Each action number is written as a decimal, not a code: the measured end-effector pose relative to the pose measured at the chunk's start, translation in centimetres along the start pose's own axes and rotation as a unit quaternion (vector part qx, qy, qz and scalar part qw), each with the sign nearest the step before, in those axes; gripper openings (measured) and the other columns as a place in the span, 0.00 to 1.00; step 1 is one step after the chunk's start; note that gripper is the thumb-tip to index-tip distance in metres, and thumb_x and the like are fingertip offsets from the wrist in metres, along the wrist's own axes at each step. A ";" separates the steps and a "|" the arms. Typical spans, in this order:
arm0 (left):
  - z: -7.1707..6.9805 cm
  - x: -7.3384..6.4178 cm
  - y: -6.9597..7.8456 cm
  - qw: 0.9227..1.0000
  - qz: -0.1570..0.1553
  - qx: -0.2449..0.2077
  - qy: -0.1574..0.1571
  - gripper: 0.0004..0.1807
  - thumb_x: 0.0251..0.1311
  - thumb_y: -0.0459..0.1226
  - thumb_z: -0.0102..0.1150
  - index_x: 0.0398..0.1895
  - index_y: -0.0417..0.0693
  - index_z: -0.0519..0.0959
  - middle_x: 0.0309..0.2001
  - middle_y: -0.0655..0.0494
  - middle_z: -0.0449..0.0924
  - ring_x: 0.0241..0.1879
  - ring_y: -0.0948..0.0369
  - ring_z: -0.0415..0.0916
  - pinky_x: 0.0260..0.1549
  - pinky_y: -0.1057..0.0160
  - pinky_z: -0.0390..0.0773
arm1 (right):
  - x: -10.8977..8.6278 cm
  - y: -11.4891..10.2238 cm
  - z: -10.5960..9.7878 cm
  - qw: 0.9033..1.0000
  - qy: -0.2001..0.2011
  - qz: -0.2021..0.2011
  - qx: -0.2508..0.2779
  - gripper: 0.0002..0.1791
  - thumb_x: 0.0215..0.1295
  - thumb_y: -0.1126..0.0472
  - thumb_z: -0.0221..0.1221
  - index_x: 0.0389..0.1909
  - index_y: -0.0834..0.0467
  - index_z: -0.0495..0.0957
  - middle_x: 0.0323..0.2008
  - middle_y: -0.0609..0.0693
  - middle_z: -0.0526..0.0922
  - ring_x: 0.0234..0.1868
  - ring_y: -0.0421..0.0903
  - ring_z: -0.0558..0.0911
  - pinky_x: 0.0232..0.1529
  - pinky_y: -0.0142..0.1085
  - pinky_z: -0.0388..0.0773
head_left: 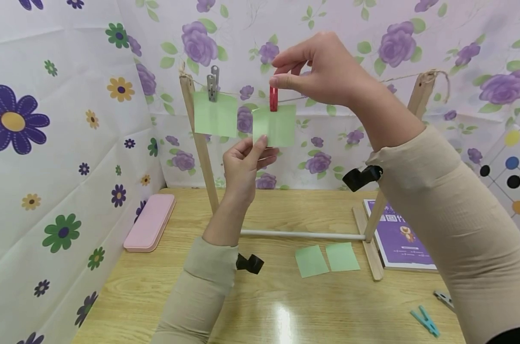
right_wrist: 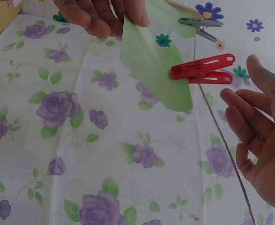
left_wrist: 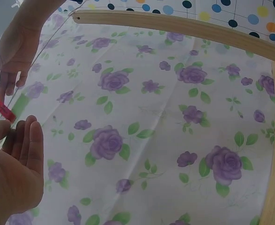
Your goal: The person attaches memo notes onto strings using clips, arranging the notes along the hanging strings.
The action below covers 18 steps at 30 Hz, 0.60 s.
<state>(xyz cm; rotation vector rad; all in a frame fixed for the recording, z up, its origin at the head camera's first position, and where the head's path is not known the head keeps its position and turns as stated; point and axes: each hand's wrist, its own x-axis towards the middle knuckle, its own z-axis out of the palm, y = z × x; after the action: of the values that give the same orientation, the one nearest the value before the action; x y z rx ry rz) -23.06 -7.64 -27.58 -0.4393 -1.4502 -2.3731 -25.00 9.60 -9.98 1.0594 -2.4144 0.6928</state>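
A red clothespin (head_left: 274, 98) clips a green paper note (head_left: 281, 125) to the string. My left hand (head_left: 244, 165) pinches the note's lower edge, thumb in front. At the clothespin's top end is my right hand (head_left: 324, 71); the right wrist view shows a small gap between its parted fingers (right_wrist: 249, 117) and the red handles (right_wrist: 219, 68). To the left, a grey clothespin (head_left: 212, 86) holds another green note (head_left: 215, 114) on the string. In the left wrist view, the left hand (left_wrist: 18, 173) hides most of the note.
The string (head_left: 397, 78) runs between two wooden posts (head_left: 205, 167). Below it are a white rod (head_left: 302, 234) and two green notes (head_left: 312, 261) on the table. A blue clothespin (head_left: 425, 321) and a grey one (head_left: 444, 300) lie right, near a purple book (head_left: 403, 239); a pink case (head_left: 150, 222) lies left.
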 end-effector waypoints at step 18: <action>-0.3 0.1 -0.4 1.000 -0.024 0.004 0.012 0.13 0.68 0.33 0.63 0.49 0.31 0.81 0.35 0.51 0.87 0.34 0.58 0.88 0.40 0.58 0.88 | -2.7 1.3 1.7 0.945 0.264 -0.196 0.002 0.11 0.65 0.60 0.67 0.41 0.65 0.87 0.35 0.57 0.87 0.33 0.47 0.75 0.34 0.29 0.66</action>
<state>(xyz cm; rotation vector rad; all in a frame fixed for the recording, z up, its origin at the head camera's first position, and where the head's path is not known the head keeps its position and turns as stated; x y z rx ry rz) -23.37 -7.74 -28.00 -0.3765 -1.4739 -2.4011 -24.60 10.84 -13.15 1.1350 -1.6879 0.7269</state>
